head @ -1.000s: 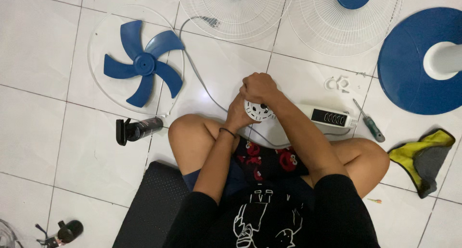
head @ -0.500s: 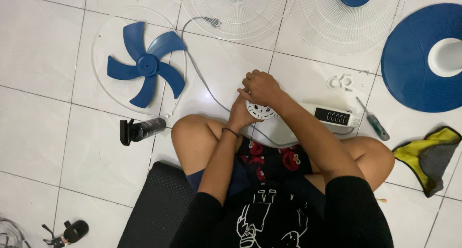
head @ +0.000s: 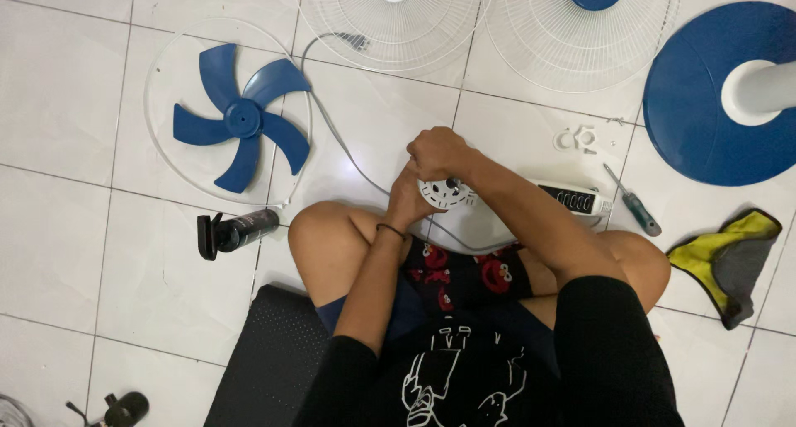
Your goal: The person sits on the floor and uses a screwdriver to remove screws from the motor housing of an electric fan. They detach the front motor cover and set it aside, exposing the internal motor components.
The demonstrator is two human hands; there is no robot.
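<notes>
A white fan motor housing (head: 444, 193) with a round vented face and a dark shaft stands between my knees on the tiled floor. My left hand (head: 406, 196) grips its left side. My right hand (head: 439, 153) is closed just above the face, fingers curled over the shaft area; whatever small thing it pinches is hidden. The white control box (head: 572, 199) with dark buttons sticks out to the right behind my right forearm.
A blue fan blade (head: 240, 118) lies inside a clear ring at left, a black spray bottle (head: 232, 230) below it. Two white grilles (head: 396, 21) (head: 572, 37) lie at the top, a blue base (head: 705, 104) at right. Screwdriver (head: 634, 205), white plastic nuts (head: 576, 138), yellow-grey cloth (head: 730, 265), black mat (head: 265, 352).
My hands stay on the motor housing; the right hand shifted slightly over the shaft. The view moved a little.
</notes>
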